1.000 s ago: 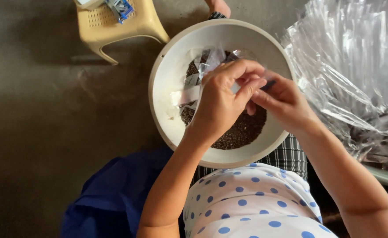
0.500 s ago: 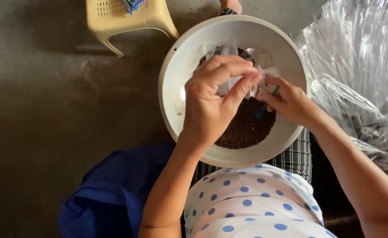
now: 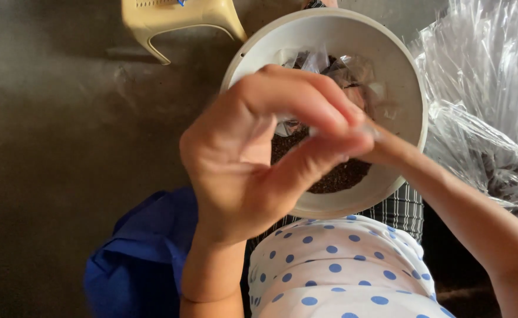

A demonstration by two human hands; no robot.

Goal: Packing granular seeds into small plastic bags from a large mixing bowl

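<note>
Two hands (image 3: 270,159) blocking bowl (image 3: 406,88); stool (image 3: 176,17), plastic bags (image 3: 482,106) nearby

Smooth, matt white plastic round bowl (image 3: 409,76), centre; glossy, crinkled clear plastic sheeting (image 3: 482,100), right; matt beige moulded plastic stool (image 3: 179,20), upper left.

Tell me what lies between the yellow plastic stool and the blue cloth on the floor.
In the head view, only bare dark floor lies between the yellow plastic stool at the top and the blue cloth below; nothing stands on that stretch.
</note>
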